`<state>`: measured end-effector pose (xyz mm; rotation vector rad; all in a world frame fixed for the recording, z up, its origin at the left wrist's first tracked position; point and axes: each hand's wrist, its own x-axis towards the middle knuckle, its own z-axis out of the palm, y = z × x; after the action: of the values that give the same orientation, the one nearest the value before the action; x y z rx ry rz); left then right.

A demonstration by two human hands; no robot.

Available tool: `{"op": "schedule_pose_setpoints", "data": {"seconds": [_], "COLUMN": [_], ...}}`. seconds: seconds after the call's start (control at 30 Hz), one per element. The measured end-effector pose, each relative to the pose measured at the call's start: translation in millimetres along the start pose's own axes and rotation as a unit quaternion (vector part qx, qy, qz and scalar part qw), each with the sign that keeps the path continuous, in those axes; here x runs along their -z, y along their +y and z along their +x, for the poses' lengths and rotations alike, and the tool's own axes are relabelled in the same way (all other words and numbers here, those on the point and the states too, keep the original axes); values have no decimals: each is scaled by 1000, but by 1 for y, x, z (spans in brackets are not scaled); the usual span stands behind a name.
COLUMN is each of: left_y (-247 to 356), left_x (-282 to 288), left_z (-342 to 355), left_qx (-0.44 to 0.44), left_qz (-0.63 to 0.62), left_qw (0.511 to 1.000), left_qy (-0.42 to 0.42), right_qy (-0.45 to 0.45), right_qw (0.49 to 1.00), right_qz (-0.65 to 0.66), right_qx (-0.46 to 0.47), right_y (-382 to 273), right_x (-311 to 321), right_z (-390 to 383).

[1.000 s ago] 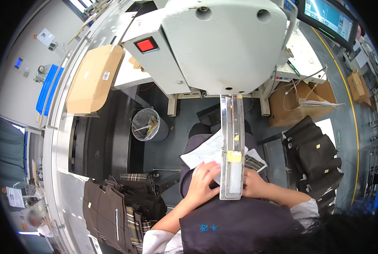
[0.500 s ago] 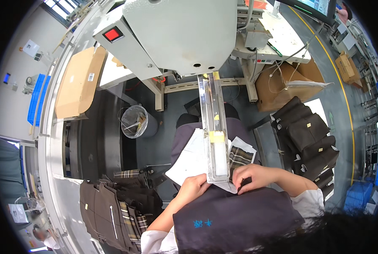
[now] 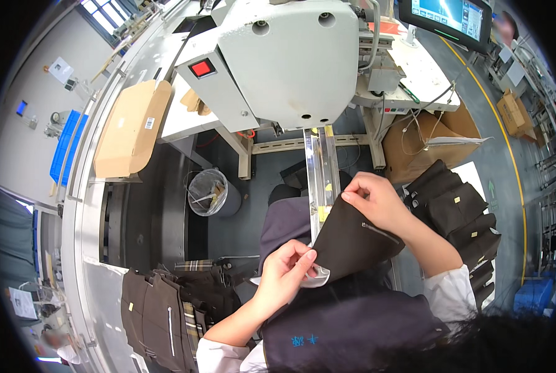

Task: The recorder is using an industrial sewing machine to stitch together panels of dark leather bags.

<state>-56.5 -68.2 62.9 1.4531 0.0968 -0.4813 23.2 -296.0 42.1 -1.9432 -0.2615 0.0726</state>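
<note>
Between my hands hangs a dark brown fabric panel [image 3: 356,244] with a short silver zipper [image 3: 379,232] set into it. My right hand [image 3: 377,202] pinches its upper corner, fingers closed. Lower down, my left hand [image 3: 285,273] is closed on its left corner, with a white pocket-like edge [image 3: 318,277] showing beneath the fingers. Just behind the panel is the long narrow clear-and-metal arm [image 3: 320,174] of a sewing machine [image 3: 290,68]; its near end is hidden by the cloth.
Dark garment pieces with zippers and plaid lining [image 3: 166,323] are piled at my left. More dark pieces [image 3: 452,211] lie overlapped on a stand at my right. Beyond are a lined waste bin [image 3: 219,194], a cardboard box [image 3: 427,130] and a screen [image 3: 449,22].
My right hand has risen and moved away from me, lifting the dark panel up in front of the machine arm. The white and plaid lining over the arm no longer shows there.
</note>
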Motion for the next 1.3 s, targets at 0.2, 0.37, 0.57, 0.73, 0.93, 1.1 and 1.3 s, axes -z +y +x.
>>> {"op": "schedule_pose_setpoints", "data": {"seconds": [0.2,0.37,0.57,0.73,0.93,1.1,1.3], "left_y": [-9,-8,-9,-4,-8,-9,-15], "left_x": [-3,-15,-16,-15,-15,-16,-15], "left_z": [54,87,78,72,75,76,80], "left_qx": [-81,-147,-217,-239,-238,-243,-211], "left_qz": [50,54,165,221,182,175,136], "left_qw": [995,985,956,940,949,949,962], "left_qy": [15,74,110,106,98,101,105], "right_qy": [28,73,72,91,77,67,83], "right_qw": [996,996,968,988,993,995,992], "right_qz": [-87,-9,238,94,0,15,15], "right_qx": [18,60,26,85,85,66,97], "right_y": [-6,29,55,24,18,17,23], "right_x": [10,4,-8,-5,1,1,-1], "right_z": [65,100,81,86,85,84,83]}}
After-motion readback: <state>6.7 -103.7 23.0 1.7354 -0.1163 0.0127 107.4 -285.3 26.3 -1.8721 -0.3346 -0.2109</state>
